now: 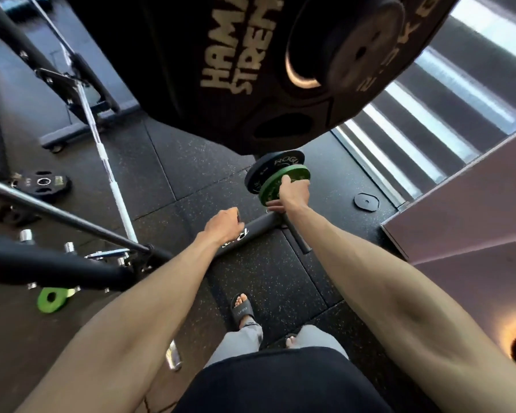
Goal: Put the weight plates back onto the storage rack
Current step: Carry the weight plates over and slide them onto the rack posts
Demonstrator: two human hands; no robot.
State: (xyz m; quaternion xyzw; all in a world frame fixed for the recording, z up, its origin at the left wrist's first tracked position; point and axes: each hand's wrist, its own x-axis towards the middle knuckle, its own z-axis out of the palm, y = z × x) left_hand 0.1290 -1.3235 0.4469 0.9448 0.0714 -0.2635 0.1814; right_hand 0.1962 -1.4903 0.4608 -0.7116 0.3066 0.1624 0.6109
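Observation:
My right hand (291, 195) grips a small green weight plate (273, 186) by its rim, low on the storage rack. That plate leans against a black plate (268, 168) with white lettering, just behind it. My left hand (225, 223) is curled with its fingers closed, over the rack's black base bar (258, 226); whether it touches the bar is unclear. A very large black plate (251, 70) with pale lettering hangs on the rack and fills the top of the view. Another green plate (52, 299) lies on the floor at lower left.
A black plate (44, 183) lies on the rubber floor at left, beside a barbell (108, 171) and black machine frames (57, 268). A small flat black disc (366, 201) lies at right near a pink wall (459, 210). My sandalled foot (242, 311) stands below the rack.

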